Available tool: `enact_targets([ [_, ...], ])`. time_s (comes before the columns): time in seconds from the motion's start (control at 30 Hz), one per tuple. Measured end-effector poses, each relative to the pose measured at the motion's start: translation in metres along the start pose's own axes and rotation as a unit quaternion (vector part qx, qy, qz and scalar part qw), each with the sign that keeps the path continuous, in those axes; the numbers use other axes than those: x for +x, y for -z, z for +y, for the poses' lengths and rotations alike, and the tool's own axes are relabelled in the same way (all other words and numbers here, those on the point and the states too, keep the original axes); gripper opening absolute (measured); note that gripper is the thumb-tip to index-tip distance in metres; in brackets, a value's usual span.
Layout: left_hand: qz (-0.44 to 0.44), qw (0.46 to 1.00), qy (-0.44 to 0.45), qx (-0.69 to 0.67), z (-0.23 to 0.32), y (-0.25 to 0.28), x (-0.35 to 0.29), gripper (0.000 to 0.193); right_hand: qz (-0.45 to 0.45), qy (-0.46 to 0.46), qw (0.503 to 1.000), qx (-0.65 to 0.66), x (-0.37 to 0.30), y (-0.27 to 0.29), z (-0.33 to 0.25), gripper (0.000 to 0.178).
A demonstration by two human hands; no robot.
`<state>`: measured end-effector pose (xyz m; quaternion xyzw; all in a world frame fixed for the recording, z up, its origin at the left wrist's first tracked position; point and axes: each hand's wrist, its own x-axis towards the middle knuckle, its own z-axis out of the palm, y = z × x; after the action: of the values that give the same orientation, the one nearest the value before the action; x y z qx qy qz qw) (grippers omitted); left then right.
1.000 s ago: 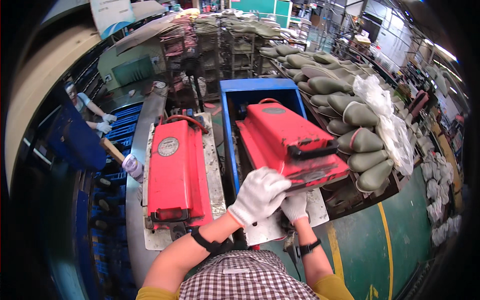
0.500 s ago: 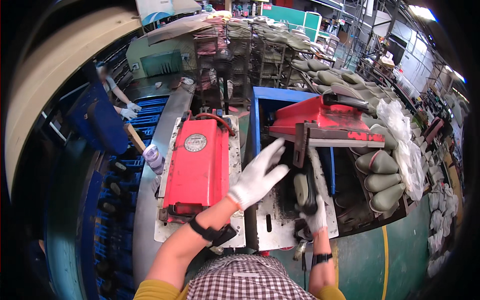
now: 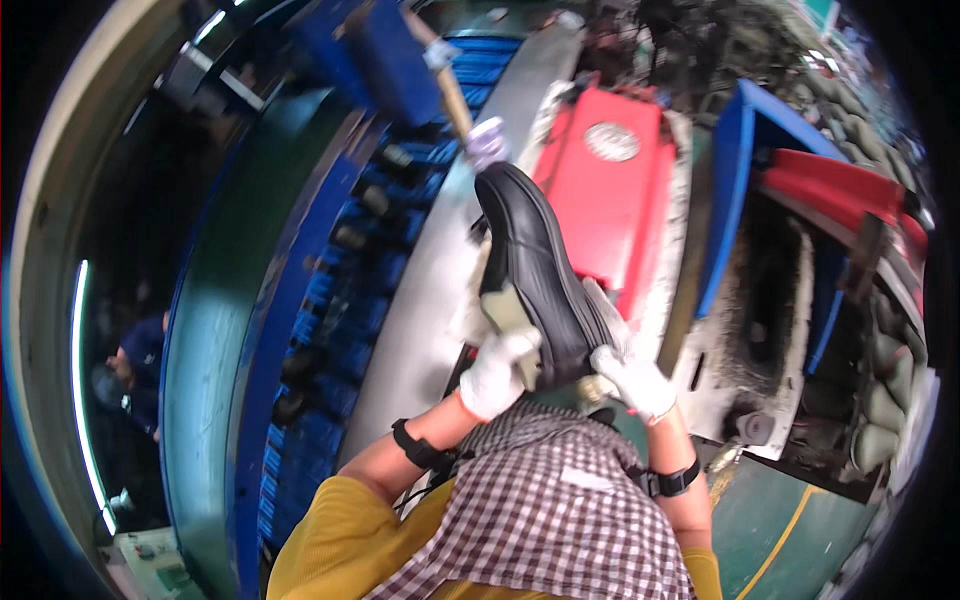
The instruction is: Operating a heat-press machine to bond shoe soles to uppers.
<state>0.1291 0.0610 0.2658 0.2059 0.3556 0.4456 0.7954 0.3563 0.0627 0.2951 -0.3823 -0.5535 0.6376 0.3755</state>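
A black shoe (image 3: 540, 265) is held in front of my apron, its toe pointing away and slightly left. My left hand (image 3: 500, 372), in a white glove, grips the near left side of it, fingers closed round a pale olive-green piece (image 3: 508, 310) lying along that edge. The white-gloved right hand (image 3: 637, 382) holds the near right side of the shoe, some fingers behind it. Beyond the shoe is a machine with a lowered red cover (image 3: 600, 190). To the right, another machine has its red cover (image 3: 835, 190) raised over a dark, worn opening (image 3: 765, 300).
A bare metal ledge (image 3: 415, 320) runs along my left, beside a line of blue racks (image 3: 400, 190) carrying dark items. A clear purplish bottle (image 3: 487, 140) stands by the ledge. Olive-green shoe-shaped pieces (image 3: 880, 400) are stacked at far right. Another person (image 3: 140, 350) is at far left.
The black shoe is out of the open machine at right and now in both hands before me. My left hand has come back to it, and the view has turned left.
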Motion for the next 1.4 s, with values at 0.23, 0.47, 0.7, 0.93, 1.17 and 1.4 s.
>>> enact_targets([
  [0.23,0.266,0.939,-0.041,-0.217,0.052,0.113,-0.014,0.044,0.034,0.096,0.912,-0.398,0.041,-0.039,0.046,0.056],
  [0.47,0.416,0.899,-0.083,-0.108,0.077,0.334,0.024,0.033,0.091,0.148,0.811,-0.559,0.032,-0.050,0.102,0.041],
  [0.7,0.500,0.854,-0.130,0.058,0.124,0.514,0.063,0.038,0.123,0.126,0.787,-0.592,0.041,-0.053,0.098,0.044],
  [0.93,0.575,0.683,-0.106,0.437,0.130,0.609,0.067,0.087,0.132,0.099,0.790,-0.590,0.043,-0.049,0.097,0.045],
  [1.17,0.688,0.476,-0.171,0.521,0.108,0.510,0.006,0.070,0.138,0.100,0.789,-0.591,0.044,-0.051,0.100,0.049],
  [1.4,0.835,0.532,-0.089,0.109,0.069,0.552,-0.084,0.068,0.131,0.084,0.783,-0.603,0.040,-0.049,0.108,0.051],
])
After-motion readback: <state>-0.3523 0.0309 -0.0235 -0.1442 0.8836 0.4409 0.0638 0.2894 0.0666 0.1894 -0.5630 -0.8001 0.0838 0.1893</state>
